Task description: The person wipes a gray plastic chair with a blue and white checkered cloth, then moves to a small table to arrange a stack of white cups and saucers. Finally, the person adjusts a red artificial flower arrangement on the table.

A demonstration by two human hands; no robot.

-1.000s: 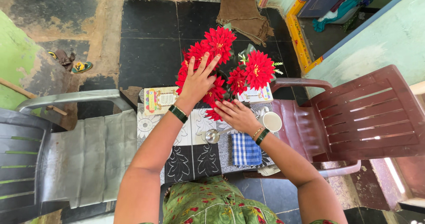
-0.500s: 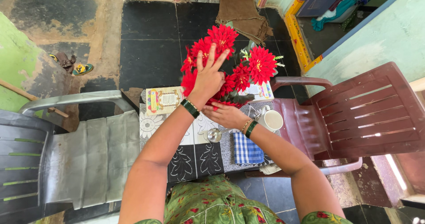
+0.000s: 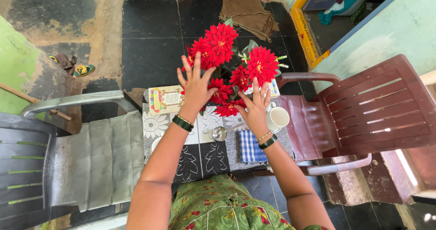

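A bunch of red flowers (image 3: 222,52) with green leaves stands at the far side of a small table (image 3: 190,159) covered in a black-and-white floral cloth. My left hand (image 3: 196,88) is spread open against the left side of the bunch, fingers up. On the right side of the bunch, my right hand (image 3: 254,107) is also open, its fingers reaching up among the lower blooms. Both wrists wear green bangles. The vase under the flowers is hidden.
On the table lie a small printed card (image 3: 165,99), a steel cup (image 3: 218,134), a blue checked cloth (image 3: 252,146) and a white mug (image 3: 278,118). A grey plastic chair (image 3: 68,157) stands left, a maroon one (image 3: 363,112) right. A brown mat (image 3: 247,12) lies beyond.
My right hand rose from under the flowers to the bunch's right side, fingers now pointing up. My left hand slid lower and leftward off the top blooms.
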